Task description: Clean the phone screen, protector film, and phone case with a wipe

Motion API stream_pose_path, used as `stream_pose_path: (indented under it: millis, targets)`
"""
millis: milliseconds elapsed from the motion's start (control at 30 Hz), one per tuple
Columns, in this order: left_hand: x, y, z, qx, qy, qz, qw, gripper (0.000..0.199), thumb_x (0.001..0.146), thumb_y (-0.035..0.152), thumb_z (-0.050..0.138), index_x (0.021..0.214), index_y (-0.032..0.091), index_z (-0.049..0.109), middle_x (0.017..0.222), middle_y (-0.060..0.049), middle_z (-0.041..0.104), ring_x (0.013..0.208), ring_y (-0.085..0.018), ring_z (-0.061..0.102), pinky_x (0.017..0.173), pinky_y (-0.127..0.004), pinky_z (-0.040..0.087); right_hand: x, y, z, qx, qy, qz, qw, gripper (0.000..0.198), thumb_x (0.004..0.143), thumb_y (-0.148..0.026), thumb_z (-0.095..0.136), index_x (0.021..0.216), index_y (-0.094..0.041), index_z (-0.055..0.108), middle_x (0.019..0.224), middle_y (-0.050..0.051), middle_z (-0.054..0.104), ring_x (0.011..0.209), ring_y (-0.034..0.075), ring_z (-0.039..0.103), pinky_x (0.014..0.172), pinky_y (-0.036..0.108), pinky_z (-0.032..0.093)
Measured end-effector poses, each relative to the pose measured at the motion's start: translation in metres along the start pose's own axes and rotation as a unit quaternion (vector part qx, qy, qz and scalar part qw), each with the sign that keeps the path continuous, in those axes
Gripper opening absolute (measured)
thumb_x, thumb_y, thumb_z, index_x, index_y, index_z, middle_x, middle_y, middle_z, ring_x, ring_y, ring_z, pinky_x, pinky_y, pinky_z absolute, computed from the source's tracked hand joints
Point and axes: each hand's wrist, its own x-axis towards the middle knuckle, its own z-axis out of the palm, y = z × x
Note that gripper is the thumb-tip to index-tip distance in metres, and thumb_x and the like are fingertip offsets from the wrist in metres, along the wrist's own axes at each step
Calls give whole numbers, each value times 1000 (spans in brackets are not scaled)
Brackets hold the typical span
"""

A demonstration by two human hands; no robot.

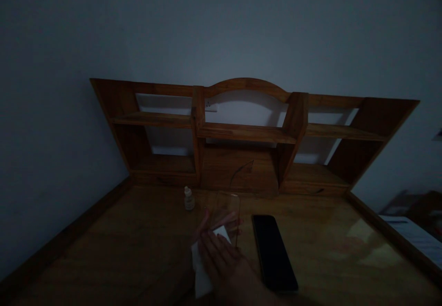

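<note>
A clear phone case [227,201] is held above the desk in my left hand [203,222]. The thumb is at its left edge, and the fingers behind it show through the clear plastic. My right hand [226,262] lies with its fingers together over a white tissue [203,284], pressing it against the lower part of the case. Part of the tissue hangs below the fingers. Just right of my hands, a black smartphone [275,253] lies flat on the desk. A small bottle [188,199] with a pale dropper-like top stands upright beyond my left hand.
The wooden desk [328,241] has a raised edge on each side. At its back stands a wooden shelf unit [241,133] with several compartments, against a plain wall [221,29]. A wall socket [210,106] shows through the shelf. Papers [414,237] lie past the right edge.
</note>
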Motion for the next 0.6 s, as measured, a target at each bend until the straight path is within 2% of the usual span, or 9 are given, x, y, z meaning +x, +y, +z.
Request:
stream_pose_path:
  millis: [67, 133, 233, 333, 433, 500, 600]
  targets:
    - [-1, 5, 7, 32, 36, 3, 999, 42, 94, 33, 42, 126, 14, 61, 128, -17, 61, 126, -33, 52, 106, -58, 43, 2, 10, -6, 46, -25, -1, 999, 64, 90, -6, 39, 152, -6, 22, 157, 12, 24, 145, 23, 26, 116, 36, 35]
    - [6, 12, 19, 61, 59, 11, 996, 46, 90, 27, 40, 130, 12, 59, 134, -17, 58, 131, -35, 46, 110, -59, 38, 3, 21, -10, 71, -34, 25, 997, 72, 85, 1, 39, 153, -10, 17, 159, 9, 20, 146, 20, 22, 117, 36, 32]
    - [21, 25, 45, 90, 78, 25, 993, 52, 86, 18, 38, 133, 10, 57, 137, -18, 54, 133, -35, 43, 112, -58, 33, 5, 35, -9, 75, -31, 78, 994, 77, 80, 4, 40, 153, -10, 19, 158, 10, 23, 145, 21, 24, 116, 40, 34]
    - [33, 34, 70, 109, 84, 38, 990, 57, 81, 5, 30, 132, 7, 56, 135, -18, 56, 134, -31, 43, 115, -56, 27, 7, 42, -8, 69, -33, 114, 991, 76, 78, 4, 42, 151, -8, 24, 157, 13, 26, 144, 23, 28, 116, 41, 35]
    - [34, 37, 82, 150, 127, 50, 979, 61, 80, -2, 22, 132, 2, 54, 130, -22, 59, 133, -29, 45, 117, -56, 21, 8, 42, -9, 67, -39, 122, 989, 78, 76, 4, 43, 151, -7, 25, 157, 14, 25, 144, 24, 29, 116, 42, 34]
    - [30, 36, 80, 147, 138, 41, 979, 52, 88, 5, 26, 133, 4, 53, 130, -22, 59, 130, -30, 48, 115, -56, 27, 9, 40, -11, 77, -41, 113, 990, 79, 75, 2, 43, 151, -7, 23, 157, 14, 24, 144, 24, 27, 116, 42, 33]
    - [22, 33, 67, 116, 128, 19, 985, 44, 95, 32, 48, 134, 13, 51, 133, -17, 55, 124, -30, 53, 106, -56, 40, 8, 35, -13, 96, -44, 76, 992, 79, 76, 3, 41, 152, -8, 22, 158, 11, 24, 146, 22, 23, 117, 42, 31]
